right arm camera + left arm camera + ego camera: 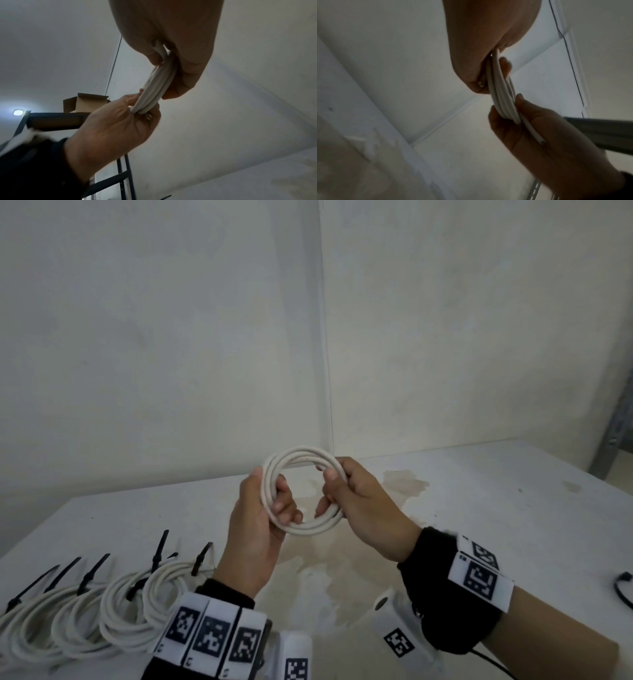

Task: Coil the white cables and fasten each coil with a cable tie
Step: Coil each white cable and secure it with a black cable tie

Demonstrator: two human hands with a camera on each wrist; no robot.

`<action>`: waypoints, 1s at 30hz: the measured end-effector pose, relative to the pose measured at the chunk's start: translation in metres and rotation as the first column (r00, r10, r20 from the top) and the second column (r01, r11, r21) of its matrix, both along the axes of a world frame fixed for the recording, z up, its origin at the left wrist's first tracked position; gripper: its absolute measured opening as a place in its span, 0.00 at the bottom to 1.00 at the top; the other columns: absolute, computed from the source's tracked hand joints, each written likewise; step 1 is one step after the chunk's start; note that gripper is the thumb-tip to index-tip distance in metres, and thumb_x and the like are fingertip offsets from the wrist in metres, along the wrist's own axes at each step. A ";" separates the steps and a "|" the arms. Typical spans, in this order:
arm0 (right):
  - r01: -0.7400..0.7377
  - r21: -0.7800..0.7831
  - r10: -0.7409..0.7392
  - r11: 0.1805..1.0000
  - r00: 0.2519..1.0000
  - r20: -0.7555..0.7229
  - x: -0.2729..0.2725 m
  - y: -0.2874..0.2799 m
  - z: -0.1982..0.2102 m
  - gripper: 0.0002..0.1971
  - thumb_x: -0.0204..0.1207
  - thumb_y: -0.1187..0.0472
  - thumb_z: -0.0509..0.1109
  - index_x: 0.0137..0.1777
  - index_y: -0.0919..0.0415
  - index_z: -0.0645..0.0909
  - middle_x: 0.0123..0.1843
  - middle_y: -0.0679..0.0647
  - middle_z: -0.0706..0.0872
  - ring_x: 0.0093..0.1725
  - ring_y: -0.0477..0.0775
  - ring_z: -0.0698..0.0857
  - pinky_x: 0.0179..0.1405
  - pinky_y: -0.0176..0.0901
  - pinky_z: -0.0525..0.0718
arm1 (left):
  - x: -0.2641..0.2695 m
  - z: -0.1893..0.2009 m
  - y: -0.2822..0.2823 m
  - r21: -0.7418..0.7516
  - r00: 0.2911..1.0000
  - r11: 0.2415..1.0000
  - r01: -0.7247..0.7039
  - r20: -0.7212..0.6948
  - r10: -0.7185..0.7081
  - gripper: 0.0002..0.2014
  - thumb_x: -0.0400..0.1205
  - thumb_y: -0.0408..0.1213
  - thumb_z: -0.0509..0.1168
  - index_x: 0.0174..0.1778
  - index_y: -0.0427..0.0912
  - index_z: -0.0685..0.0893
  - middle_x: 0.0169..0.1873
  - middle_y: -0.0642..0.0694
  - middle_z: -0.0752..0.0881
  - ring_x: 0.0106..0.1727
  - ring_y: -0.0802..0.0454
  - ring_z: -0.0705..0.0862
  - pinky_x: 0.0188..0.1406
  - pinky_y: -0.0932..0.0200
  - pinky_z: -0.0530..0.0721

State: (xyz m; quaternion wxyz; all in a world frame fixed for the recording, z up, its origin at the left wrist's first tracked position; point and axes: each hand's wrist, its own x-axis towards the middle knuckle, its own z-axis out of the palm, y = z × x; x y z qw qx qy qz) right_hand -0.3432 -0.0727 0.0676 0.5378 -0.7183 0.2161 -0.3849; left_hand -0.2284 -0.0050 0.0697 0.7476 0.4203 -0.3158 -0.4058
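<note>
White table [513,508], stained tan near its middle, serves as the landmark. Above that stain, off the table surface, a coil of white cable [303,494] is held upright: several loops stacked into a round ring, open centre facing the head camera, no tie on it. In the left wrist view one cut cable end [539,140] sticks out past the loops across the right palm. Left hand [255,529] grips the ring's left side, thumb outside, fingers curled through the centre and closed on the loops. Right hand [359,501] grips the ring's right side, fingers wrapped over the strands, thumb pressed onto them from the front. Both wrists carry black bands with square printed markers. At the table's near-left edge lies a row of finished coils [85,621], overlapping one another, each cinched by a black cable tie [90,573] with its tail standing up. At the table's near-right edge, well apart from the hands, a loose black tie [621,590] lies, partly cut off by the frame.
</note>
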 end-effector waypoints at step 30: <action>-0.042 0.018 0.044 0.999 0.995 -0.087 -0.027 -0.008 0.003 0.15 0.85 0.54 0.49 0.42 0.59 0.72 0.33 0.49 0.71 0.28 0.43 0.76 0.40 0.42 0.77 | -0.014 -0.006 -0.005 0.152 0.990 0.979 0.136 -0.001 -0.138 0.20 0.84 0.45 0.54 0.26 0.41 0.70 0.14 0.52 0.63 0.15 0.57 0.63 0.19 0.64 0.75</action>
